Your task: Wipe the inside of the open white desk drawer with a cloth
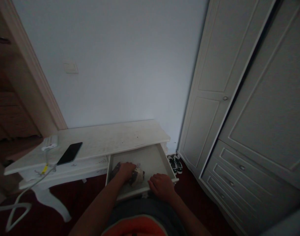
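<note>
A white drawer (153,157) is pulled out from the table toward my body. Inside it, my left hand (127,171) is closed over a crumpled beige and dark packet (139,176) with small print on it. Part of the packet is hidden beneath the fingers, and dark stuff shows to the left of the hand. My right hand (162,186) has its fingers curled over the drawer's front edge, near the right corner.
On the white table (110,136) lie a black phone (70,153) and a white power strip (50,142) with a cable hanging off the left end. Dark sneakers (174,164) stand on the floor between the table and a white wardrobe (209,98).
</note>
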`<state>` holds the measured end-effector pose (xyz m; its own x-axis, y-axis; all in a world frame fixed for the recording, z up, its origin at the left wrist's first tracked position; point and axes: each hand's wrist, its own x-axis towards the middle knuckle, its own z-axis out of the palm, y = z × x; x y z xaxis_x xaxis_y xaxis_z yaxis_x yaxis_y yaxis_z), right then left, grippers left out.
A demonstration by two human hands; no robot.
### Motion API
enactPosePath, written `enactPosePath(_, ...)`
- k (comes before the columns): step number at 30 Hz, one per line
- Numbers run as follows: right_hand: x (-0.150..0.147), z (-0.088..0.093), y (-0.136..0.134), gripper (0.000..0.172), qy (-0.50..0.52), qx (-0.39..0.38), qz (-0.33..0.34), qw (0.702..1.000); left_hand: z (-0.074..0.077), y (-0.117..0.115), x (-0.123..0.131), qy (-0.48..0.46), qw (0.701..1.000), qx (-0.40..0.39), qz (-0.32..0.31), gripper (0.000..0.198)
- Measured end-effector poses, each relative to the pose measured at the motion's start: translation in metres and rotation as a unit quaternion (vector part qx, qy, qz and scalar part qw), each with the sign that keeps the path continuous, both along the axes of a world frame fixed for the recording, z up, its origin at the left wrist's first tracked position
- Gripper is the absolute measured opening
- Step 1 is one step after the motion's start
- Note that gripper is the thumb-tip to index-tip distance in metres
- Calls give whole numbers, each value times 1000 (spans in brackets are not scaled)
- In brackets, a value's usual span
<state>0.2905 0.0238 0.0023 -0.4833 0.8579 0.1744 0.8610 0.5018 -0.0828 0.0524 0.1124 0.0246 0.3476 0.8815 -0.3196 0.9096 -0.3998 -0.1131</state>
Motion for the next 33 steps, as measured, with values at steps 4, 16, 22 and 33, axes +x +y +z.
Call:
enactPosePath(4, -1, 3, 0, 38, 2, -7, 1, 1000, 0, 0, -2, -3, 1000, -2, 7, 40)
enactPosePath(16, 0, 1, 0, 39, 3, -8, 5, 1000, -1, 0, -3, -7, 1000, -5, 9, 41)
enactPosePath(22, 0, 0, 1, 41, 2, -18, 5, 1000, -4, 2, -4, -33, 999, -3, 17, 74)
enactPosePath(33, 1, -3, 2, 41, 16, -10, 13, 1000, -11, 20, -28, -137, 988, -23, 69, 77)
